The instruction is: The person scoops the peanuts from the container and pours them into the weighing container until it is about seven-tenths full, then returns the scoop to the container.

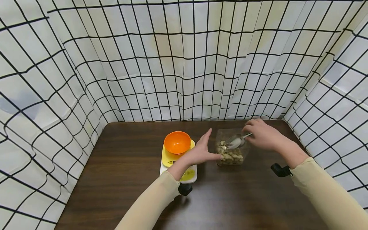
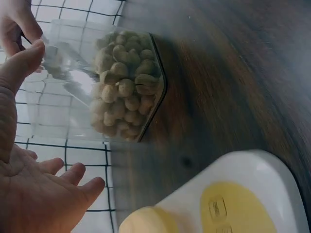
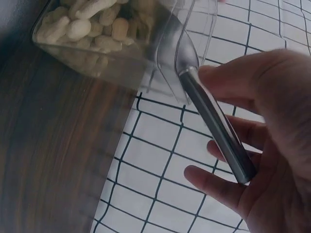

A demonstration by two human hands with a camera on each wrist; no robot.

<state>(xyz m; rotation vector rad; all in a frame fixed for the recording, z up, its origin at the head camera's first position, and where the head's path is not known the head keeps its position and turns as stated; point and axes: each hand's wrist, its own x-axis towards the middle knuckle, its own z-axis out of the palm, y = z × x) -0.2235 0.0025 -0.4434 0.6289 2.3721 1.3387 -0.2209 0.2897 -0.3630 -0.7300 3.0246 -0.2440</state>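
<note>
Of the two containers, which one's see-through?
The square-sided box to the right of the scale in the head view: its clear walls show the nuts inside, while the bowl on the scale is opaque orange.

A clear box (image 2: 73, 116) of nuts (image 2: 121, 87) stands on the worktop (image 2: 209, 97). At its mouth, the right grip (image 2: 17, 29) holds a shiny scoop (image 2: 80, 75); beside it, the left grip (image 2: 31, 189) spreads its fingers. Near the box lies a white device (image 2: 277, 177).
</note>
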